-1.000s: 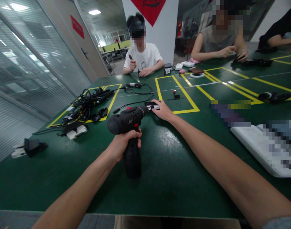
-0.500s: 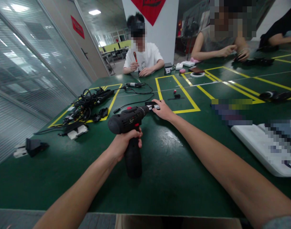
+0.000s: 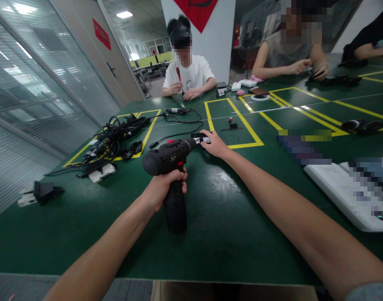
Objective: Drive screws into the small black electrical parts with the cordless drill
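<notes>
Cordless drill (image 3: 168,158) clasped by closed left hand (image 3: 166,186); half-open right hand (image 3: 215,144), 2 o'clock, touches black-white piece (image 3: 201,140) at chuck; slack pinch could drop it.

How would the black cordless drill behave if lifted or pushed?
The cordless drill is probably heavy for its size, judging by its thick body. Being top-heavy over its handle, it could tip if pushed. Its matte grip, in the left hand, likely won't slip.

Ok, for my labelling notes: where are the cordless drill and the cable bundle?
Cordless drill (image 3: 168,158), head view, on the motor housing.
Cable bundle (image 3: 109,140), head view, on the tangled middle.
</notes>
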{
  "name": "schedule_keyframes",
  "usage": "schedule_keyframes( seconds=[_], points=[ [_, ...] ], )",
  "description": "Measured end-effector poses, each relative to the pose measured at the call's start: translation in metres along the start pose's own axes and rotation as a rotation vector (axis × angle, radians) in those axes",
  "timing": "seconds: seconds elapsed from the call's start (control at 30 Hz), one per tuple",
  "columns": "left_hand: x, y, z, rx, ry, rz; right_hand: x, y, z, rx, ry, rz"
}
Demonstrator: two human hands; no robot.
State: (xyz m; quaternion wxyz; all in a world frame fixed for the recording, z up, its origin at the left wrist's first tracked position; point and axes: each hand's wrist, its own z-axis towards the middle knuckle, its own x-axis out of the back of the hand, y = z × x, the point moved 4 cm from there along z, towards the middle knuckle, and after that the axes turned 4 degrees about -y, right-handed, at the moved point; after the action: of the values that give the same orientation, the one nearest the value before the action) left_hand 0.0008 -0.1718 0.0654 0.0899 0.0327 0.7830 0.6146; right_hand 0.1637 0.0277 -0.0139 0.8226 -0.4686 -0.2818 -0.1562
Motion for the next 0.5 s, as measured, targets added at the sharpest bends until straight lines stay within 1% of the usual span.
schedule_keyframes(
  seconds=[0.5],
  points=[
    [0.0006,-0.0007,0.0011,-0.001,0.005,0.004,0.0008,-0.0010,-0.0008,-0.007,0.001,0.014]
  ],
)
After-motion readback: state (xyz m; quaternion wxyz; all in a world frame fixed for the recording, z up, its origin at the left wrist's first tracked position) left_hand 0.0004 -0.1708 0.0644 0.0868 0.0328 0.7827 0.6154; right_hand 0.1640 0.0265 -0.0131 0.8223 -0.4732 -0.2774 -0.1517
